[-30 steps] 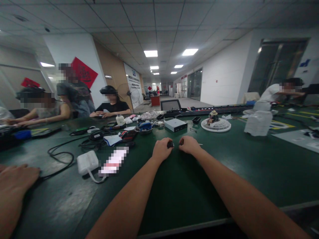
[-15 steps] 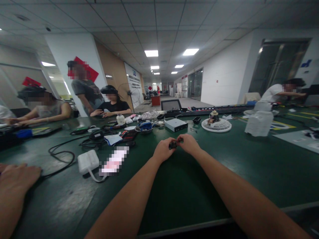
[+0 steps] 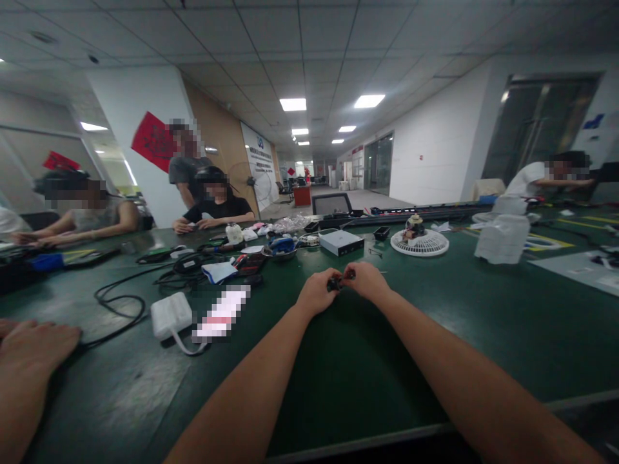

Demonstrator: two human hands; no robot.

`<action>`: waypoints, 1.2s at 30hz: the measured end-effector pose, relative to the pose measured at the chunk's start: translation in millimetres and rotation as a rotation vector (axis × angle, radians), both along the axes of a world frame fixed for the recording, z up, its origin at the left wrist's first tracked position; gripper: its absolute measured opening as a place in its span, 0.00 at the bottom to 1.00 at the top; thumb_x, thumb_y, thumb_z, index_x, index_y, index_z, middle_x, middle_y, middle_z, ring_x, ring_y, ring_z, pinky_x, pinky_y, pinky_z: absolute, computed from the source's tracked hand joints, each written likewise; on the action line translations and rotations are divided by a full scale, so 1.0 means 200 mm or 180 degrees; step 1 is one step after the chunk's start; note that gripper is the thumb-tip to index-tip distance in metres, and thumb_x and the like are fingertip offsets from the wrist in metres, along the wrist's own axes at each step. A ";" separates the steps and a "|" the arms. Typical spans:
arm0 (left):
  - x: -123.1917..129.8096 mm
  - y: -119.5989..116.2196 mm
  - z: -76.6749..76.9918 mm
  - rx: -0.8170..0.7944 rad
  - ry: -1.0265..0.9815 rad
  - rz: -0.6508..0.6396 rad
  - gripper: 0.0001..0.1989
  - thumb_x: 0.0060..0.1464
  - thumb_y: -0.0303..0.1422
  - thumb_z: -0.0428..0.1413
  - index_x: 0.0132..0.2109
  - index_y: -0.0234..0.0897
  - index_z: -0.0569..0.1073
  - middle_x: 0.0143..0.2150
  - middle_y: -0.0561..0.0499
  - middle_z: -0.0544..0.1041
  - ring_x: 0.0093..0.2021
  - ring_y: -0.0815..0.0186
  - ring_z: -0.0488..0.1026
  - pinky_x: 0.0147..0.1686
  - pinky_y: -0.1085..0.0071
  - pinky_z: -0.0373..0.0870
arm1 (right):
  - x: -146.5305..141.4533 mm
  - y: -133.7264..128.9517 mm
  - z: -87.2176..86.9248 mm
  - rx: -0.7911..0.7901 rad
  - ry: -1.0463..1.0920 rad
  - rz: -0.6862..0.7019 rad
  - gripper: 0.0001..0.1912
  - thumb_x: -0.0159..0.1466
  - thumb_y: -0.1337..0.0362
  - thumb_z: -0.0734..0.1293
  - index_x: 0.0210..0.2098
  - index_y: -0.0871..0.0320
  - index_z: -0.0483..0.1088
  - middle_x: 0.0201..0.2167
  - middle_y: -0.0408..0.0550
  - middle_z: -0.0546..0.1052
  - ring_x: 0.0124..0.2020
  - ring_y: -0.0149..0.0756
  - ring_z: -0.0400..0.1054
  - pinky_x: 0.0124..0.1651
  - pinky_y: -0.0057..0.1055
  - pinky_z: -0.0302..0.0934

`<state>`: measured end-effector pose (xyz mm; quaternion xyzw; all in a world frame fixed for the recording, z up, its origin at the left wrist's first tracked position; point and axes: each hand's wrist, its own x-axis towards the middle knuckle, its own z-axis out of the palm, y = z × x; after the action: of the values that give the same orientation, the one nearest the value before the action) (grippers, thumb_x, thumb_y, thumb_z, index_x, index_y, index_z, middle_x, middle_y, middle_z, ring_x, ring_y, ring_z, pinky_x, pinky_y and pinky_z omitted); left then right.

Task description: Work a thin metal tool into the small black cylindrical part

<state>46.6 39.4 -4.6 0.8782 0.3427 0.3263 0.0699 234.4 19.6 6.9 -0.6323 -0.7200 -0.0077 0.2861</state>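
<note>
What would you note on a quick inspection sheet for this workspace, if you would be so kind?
Surface: dark green workbench, no spills seen.
Job's things: one small black piece and a second black piece, close together; exact kind too small to tell.
Hands: left hand pinches the first piece, right hand the second.
Clutter: white power adapter, silver box, round white grille, white plastic jug.
Cables: black cable looped beside the adapter.
Surroundings: seated co-worker across the bench; another person's hand at lower left.
</note>
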 end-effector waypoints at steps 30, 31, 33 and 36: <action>0.02 -0.01 0.03 0.0209 0.0114 0.0618 0.17 0.53 0.26 0.59 0.51 0.41 0.71 0.50 0.47 0.79 0.49 0.57 0.76 0.52 0.63 0.69 | -0.03 -0.03 0.02 0.1325 0.0762 0.0400 0.12 0.71 0.61 0.61 0.47 0.57 0.74 0.46 0.52 0.76 0.47 0.39 0.70 0.52 0.33 0.62; 0.01 0.00 0.03 0.0250 0.0111 0.0659 0.17 0.53 0.26 0.59 0.50 0.41 0.71 0.50 0.47 0.78 0.49 0.56 0.76 0.52 0.62 0.69 | -0.03 -0.03 0.03 0.1389 0.0908 0.0335 0.13 0.71 0.59 0.61 0.46 0.57 0.74 0.45 0.52 0.76 0.46 0.40 0.71 0.51 0.33 0.62; 0.01 0.00 0.02 0.0327 0.0108 0.0702 0.17 0.53 0.26 0.59 0.50 0.41 0.71 0.50 0.46 0.78 0.49 0.56 0.76 0.52 0.62 0.69 | -0.02 -0.03 0.03 0.1397 0.1209 0.0213 0.15 0.71 0.55 0.60 0.45 0.56 0.74 0.41 0.51 0.76 0.41 0.40 0.71 0.46 0.33 0.64; 0.02 0.01 0.01 0.0389 0.0094 0.0730 0.16 0.53 0.26 0.59 0.49 0.41 0.71 0.50 0.47 0.78 0.49 0.56 0.76 0.51 0.62 0.68 | -0.03 -0.01 0.02 0.1276 0.1680 0.0284 0.19 0.72 0.51 0.57 0.44 0.57 0.73 0.34 0.49 0.78 0.35 0.39 0.72 0.40 0.31 0.63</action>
<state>49.6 41.4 -1.7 0.8406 0.4213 0.3394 -0.0265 229.1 16.8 10.3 -0.5114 -0.6322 0.0274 0.5814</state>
